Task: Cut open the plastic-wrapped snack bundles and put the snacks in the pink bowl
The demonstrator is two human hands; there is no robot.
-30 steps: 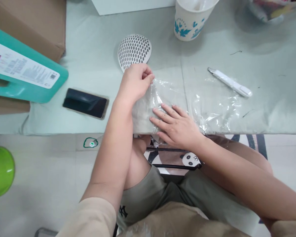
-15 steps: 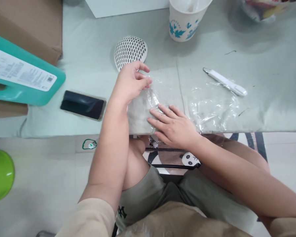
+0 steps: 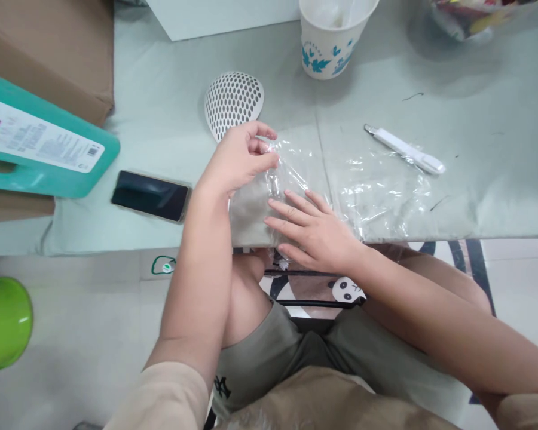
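A sheet of clear plastic film (image 3: 379,191), wrinkled and shiny, lies along the table's front edge. My left hand (image 3: 246,156) pinches the film's left part between thumb and fingers, lifting it slightly. Flat on the film, with fingers spread, rests my right hand (image 3: 316,230). Just beyond my left hand is a white perforated dome-shaped piece (image 3: 234,101), its near end partly hidden by the hand. To the right, a white utility knife (image 3: 406,149) lies at the film's far edge with its metal tip pointing away to the left.
On the left are a black phone (image 3: 151,196), a teal jug (image 3: 103,140) with a label and a brown cardboard box (image 3: 72,54). A paper cup (image 3: 327,57), a white box (image 3: 224,18) and a clear bowl (image 3: 479,30) stand at the back. A green stool or bucket (image 3: 4,322) is on the floor.
The view has shifted slightly. My left hand still pinches the film, whose left part now looks drawn up into a clearer fold. My right hand stays spread on it.
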